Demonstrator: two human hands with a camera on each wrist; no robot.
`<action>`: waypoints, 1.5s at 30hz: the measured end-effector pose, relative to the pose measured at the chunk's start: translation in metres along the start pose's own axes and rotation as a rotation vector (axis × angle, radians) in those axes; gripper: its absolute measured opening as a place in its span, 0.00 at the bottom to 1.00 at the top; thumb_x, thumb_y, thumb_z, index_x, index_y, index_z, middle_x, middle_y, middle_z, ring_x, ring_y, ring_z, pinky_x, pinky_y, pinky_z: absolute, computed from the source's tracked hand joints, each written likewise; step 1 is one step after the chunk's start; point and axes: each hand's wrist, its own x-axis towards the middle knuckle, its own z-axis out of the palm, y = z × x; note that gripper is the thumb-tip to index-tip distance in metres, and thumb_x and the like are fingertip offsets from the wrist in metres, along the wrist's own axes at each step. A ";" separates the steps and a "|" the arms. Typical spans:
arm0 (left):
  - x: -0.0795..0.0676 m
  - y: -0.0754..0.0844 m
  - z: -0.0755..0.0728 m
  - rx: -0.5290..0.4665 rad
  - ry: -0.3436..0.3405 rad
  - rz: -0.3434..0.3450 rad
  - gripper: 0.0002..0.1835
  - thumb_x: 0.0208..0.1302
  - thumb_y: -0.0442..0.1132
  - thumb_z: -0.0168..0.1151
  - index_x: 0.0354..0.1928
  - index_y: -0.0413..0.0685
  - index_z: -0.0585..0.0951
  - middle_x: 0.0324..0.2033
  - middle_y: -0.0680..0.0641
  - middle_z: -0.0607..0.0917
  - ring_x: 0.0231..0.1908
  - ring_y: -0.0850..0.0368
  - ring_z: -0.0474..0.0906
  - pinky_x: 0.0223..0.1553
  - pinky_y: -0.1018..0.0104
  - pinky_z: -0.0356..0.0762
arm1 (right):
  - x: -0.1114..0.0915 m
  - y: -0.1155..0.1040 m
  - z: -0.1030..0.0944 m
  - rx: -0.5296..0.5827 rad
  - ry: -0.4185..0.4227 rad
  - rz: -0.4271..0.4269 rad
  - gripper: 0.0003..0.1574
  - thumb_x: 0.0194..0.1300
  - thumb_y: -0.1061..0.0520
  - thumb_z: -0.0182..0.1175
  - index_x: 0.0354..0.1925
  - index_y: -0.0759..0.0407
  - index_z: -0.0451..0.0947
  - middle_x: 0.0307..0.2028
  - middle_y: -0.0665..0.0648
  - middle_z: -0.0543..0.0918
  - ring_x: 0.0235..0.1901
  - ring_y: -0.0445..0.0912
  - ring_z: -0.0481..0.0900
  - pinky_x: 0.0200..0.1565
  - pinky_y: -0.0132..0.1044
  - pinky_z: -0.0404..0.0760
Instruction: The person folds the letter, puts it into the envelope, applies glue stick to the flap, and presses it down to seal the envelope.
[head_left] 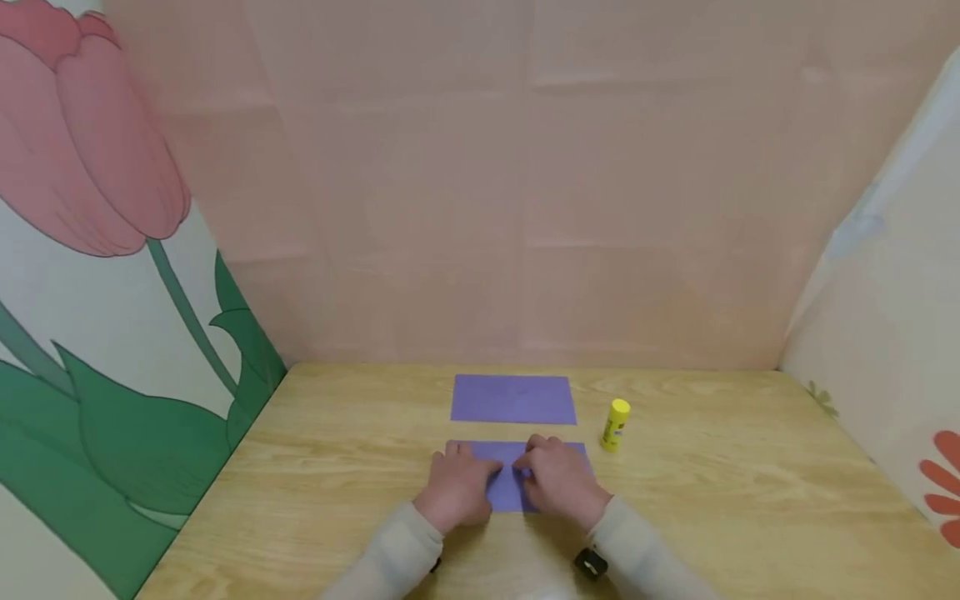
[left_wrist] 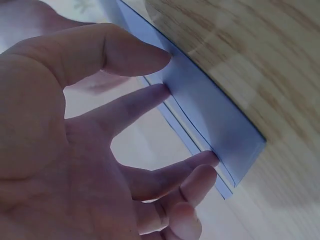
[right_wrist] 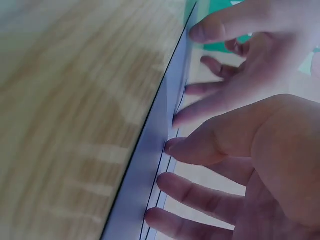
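Observation:
A purple sheet of paper (head_left: 508, 492) lies flat on the table in front of me, under both hands. My left hand (head_left: 457, 487) rests over its left part, and in the left wrist view the fingertips (left_wrist: 210, 158) reach its far long edge while the thumb is over the sheet. On the right part is my right hand (head_left: 562, 482); its fingers (right_wrist: 187, 194) are extended to the same edge in the right wrist view. The two thumbs come close together near the sheet's middle. Neither hand grips the paper.
Just beyond lies a second purple sheet (head_left: 513, 400), parallel to the first. A yellow glue stick (head_left: 615, 425) stands upright to the right of the sheets. The wooden table (head_left: 337, 467) ends at a pink backdrop (head_left: 517, 208), with flower-patterned panels on both sides.

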 end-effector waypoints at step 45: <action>0.001 -0.002 0.004 -0.104 0.020 0.062 0.32 0.43 0.50 0.75 0.58 0.62 0.84 0.43 0.46 0.75 0.45 0.51 0.63 0.43 0.56 0.68 | -0.021 0.011 -0.011 -0.074 -0.047 0.271 0.21 0.47 0.56 0.70 0.44 0.47 0.89 0.39 0.54 0.80 0.33 0.53 0.75 0.27 0.47 0.75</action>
